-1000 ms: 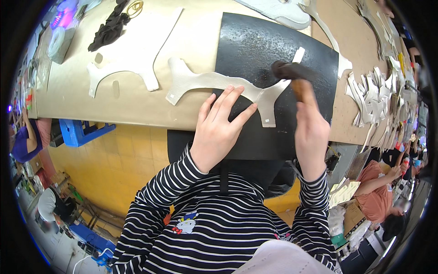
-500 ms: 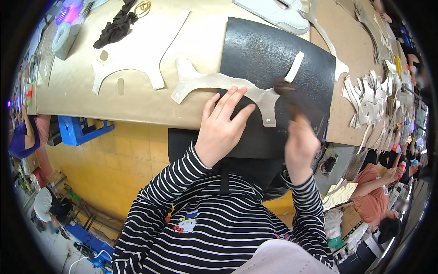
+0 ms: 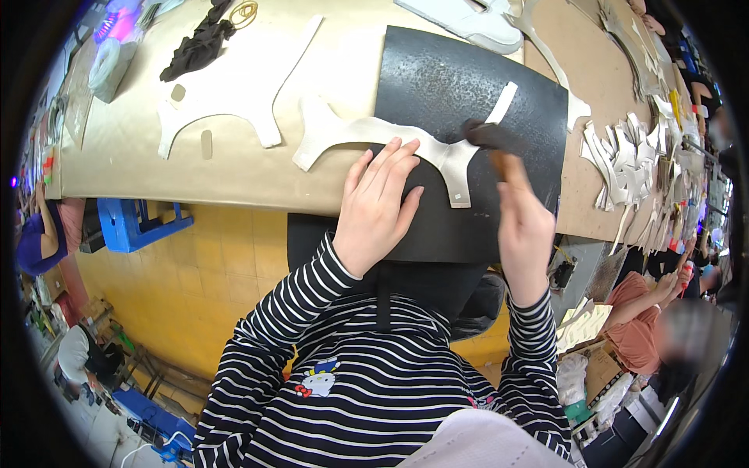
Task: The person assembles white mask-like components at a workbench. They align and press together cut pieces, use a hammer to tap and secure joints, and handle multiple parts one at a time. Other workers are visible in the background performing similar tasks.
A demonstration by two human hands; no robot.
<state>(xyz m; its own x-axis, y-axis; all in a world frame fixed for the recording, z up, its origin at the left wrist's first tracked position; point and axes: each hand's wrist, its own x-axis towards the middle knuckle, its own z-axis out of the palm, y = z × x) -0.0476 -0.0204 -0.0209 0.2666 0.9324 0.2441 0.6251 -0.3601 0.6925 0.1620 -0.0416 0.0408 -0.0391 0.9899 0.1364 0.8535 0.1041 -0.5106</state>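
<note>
A pale grey cut piece (image 3: 367,132) with curved arms lies across a black mat (image 3: 468,86) on the workbench. My left hand (image 3: 378,207) lies flat with spread fingers, pressing the piece's lower edge onto the mat. My right hand (image 3: 524,226) grips the wooden handle of a brush (image 3: 488,140). The brush's dark bristle head rests on the piece's right arm.
A second pale cut piece (image 3: 226,97) lies left on the tan bench top (image 3: 117,164), near black scraps (image 3: 199,43). Stacks of small cut pieces (image 3: 624,164) fill the right side. A person in an orange top (image 3: 644,312) sits at lower right. A blue crate (image 3: 133,222) stands below the bench.
My right hand has swept the brush along the piece's right arm, down toward me and back up. My left hand has stayed pressed on the piece.
</note>
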